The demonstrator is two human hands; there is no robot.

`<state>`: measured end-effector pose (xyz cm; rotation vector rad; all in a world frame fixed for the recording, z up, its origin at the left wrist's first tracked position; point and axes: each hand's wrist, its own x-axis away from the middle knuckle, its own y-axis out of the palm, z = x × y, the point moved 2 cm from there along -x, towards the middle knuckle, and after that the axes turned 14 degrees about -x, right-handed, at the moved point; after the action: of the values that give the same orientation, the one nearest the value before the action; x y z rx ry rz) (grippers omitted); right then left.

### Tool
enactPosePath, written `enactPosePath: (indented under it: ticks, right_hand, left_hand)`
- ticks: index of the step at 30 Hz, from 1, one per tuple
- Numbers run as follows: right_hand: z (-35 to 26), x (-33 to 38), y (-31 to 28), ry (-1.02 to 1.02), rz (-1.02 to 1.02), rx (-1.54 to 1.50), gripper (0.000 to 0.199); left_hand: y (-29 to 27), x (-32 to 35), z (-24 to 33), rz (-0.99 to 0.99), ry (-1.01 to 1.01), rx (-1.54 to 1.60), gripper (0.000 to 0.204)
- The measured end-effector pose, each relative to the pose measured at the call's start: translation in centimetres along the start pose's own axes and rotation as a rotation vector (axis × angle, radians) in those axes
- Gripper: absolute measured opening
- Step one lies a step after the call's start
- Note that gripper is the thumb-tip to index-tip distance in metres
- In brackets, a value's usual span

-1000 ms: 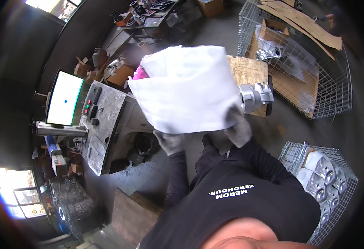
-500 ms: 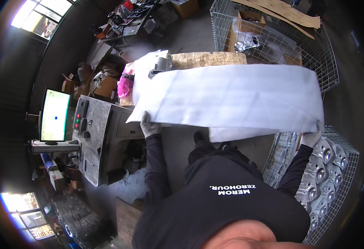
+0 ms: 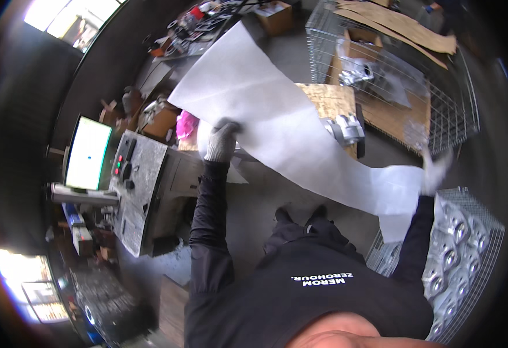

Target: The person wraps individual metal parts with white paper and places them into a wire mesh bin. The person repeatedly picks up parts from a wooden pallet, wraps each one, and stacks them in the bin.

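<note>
1. Left hand (image 3: 220,141), in a grey knit glove, has its fingers curled tight on the near edge of the white sheet (image 3: 283,122).
2. Right hand (image 3: 434,173), gloved too, pinches the sheet's far corner down at four o'clock; it's blurred.
3. The sheet is thin, soft and matte, stretched slanting between both hands, rising to eleven o'clock.
4. It hides much of the plywood board (image 3: 327,100) behind it.
5. At five o'clock a wire basket (image 3: 485,232) holds shiny cast metal parts (image 3: 455,223).
6. At nine o'clock, a grey control console (image 3: 141,174) and lit monitor (image 3: 88,152).
</note>
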<state>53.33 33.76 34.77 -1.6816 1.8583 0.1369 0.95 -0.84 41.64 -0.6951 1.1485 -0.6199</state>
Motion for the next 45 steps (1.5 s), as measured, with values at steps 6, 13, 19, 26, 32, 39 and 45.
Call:
enactPosePath:
  ticks: [6,13,19,26,32,39,45]
  right_hand:
    - [-36.2,-5.4,10.1,-1.168,-0.275,-0.001,0.112]
    - [-47.8,0.6,11.0,-0.952,-0.911,0.350,0.019]
    - [-50.5,5.9,11.4,-0.900,-0.836,0.205,0.011]
    - [-53.3,8.8,8.0,-0.984,-0.781,0.272,0.015]
    - [-53.8,10.2,5.1,-1.379,-0.562,0.373,0.019]
    - [-50.3,11.9,1.5,-1.701,-0.229,0.366,0.030]
    - [-39.2,16.3,-4.9,-1.337,-0.438,0.459,0.033]
  left_hand:
    - [-1.2,-4.3,5.9,-0.344,0.061,0.188,0.016]
    - [-10.3,-2.6,9.2,-0.153,-0.463,0.477,0.085]
    - [-21.4,-4.2,11.8,0.268,0.352,-0.216,0.069]
    - [-21.1,-6.4,14.9,0.106,0.478,-0.039,0.015]
    - [-22.4,-7.8,15.6,-0.164,0.547,0.254,0.026]
    - [-21.6,-10.7,13.5,-0.186,0.208,0.411,0.039]
    - [-22.9,-12.9,9.4,0.115,0.216,0.178,0.029]
